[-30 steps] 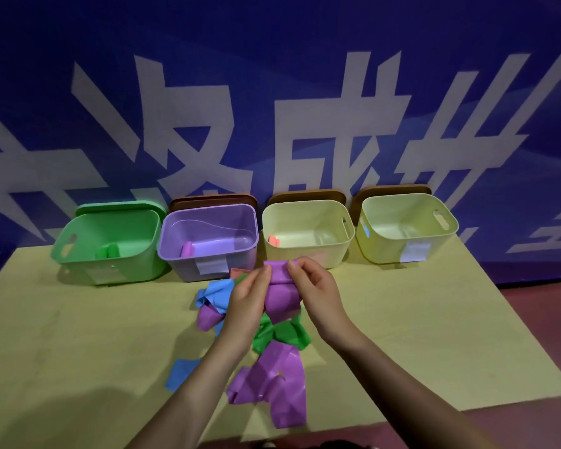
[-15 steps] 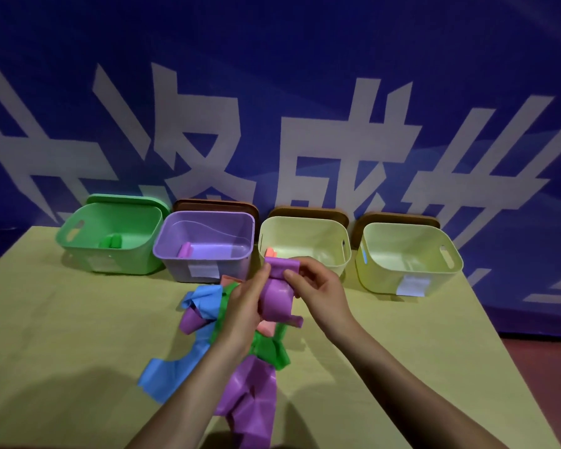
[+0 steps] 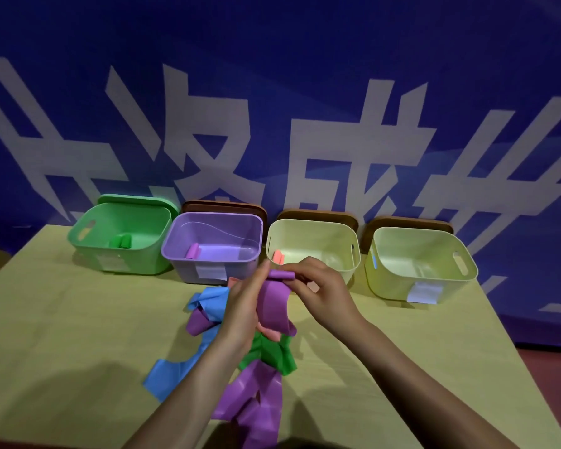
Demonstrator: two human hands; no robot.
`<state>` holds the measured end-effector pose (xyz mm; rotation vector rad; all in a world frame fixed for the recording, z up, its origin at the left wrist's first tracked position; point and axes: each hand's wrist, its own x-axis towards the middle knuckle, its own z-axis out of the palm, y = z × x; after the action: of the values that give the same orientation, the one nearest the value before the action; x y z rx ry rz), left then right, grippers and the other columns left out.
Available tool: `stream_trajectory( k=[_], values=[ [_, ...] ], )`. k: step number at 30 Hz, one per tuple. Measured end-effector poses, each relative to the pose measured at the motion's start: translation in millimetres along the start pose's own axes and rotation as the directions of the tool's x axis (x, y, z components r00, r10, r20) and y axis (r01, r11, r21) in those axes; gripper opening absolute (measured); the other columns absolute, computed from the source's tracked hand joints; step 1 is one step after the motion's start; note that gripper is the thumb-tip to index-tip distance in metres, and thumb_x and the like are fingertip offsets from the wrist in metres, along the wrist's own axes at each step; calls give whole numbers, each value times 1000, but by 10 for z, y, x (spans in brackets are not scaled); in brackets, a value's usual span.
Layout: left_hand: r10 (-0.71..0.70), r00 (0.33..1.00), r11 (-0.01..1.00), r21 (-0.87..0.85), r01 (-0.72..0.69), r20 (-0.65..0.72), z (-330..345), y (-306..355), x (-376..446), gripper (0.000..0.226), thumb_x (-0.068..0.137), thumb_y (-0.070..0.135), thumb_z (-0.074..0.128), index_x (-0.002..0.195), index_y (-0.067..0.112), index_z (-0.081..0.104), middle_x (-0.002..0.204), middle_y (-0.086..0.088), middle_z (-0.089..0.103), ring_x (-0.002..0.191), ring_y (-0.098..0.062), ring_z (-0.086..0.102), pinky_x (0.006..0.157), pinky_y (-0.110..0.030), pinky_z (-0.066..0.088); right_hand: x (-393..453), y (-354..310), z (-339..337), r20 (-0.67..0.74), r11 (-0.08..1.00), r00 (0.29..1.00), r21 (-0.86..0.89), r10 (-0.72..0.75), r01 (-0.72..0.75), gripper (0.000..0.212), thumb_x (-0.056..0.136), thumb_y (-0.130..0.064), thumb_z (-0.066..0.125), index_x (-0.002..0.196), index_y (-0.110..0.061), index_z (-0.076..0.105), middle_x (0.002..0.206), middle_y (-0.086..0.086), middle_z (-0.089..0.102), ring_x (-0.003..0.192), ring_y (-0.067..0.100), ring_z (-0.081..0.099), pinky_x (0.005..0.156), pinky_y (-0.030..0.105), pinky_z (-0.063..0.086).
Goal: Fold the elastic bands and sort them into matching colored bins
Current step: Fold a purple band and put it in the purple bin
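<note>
Head view: four bins (image 3: 421, 264), two hands (image 3: 321, 286) pinching one purple band (image 3: 274, 306).

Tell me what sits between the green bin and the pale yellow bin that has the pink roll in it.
In the head view, the purple bin stands between the green bin and that pale yellow bin, with one rolled purple band inside it.
</note>
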<state>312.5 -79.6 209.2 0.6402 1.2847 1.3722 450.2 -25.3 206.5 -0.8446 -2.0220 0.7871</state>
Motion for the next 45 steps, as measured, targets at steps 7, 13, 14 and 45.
stream_trajectory(
  k=[7,13,14,45],
  values=[
    [-15,997,995,-97,8,-80,-227,-40,31,38,82,41,63,101,10,74,111,-18,69,105,-31,64,98,-49,45,70,-86,129,66,995,996,-68,-61,66,25,88,-16,63,112,-18,72,85,-5,59,77,-3,53,73,8,37],
    [-11,996,997,-77,4,-86,-367,27,56,28,93,30,58,92,6,72,92,-14,72,83,-24,65,76,-34,50,112,-156,212,146,998,989,-58,-20,29,32,89,-17,58,119,-16,68,94,-4,59,83,3,55,78,11,41],
    [-15,996,996,-85,8,-84,-377,36,66,26,94,27,56,94,6,71,91,-15,71,82,-24,65,76,-34,50,112,-166,221,159,999,987,-50,1,7,34,89,-16,56,121,-16,67,96,-5,59,85,3,55,79,12,41],
    [-10,999,909,417,-3,30,-877,90,62,33,93,42,56,83,14,72,85,-12,72,79,-27,65,75,-40,50,-66,-464,978,26,553,759,669,650,-496,22,92,-8,58,71,-9,64,52,1,51,52,13,45,53,20,37]
  ],
)
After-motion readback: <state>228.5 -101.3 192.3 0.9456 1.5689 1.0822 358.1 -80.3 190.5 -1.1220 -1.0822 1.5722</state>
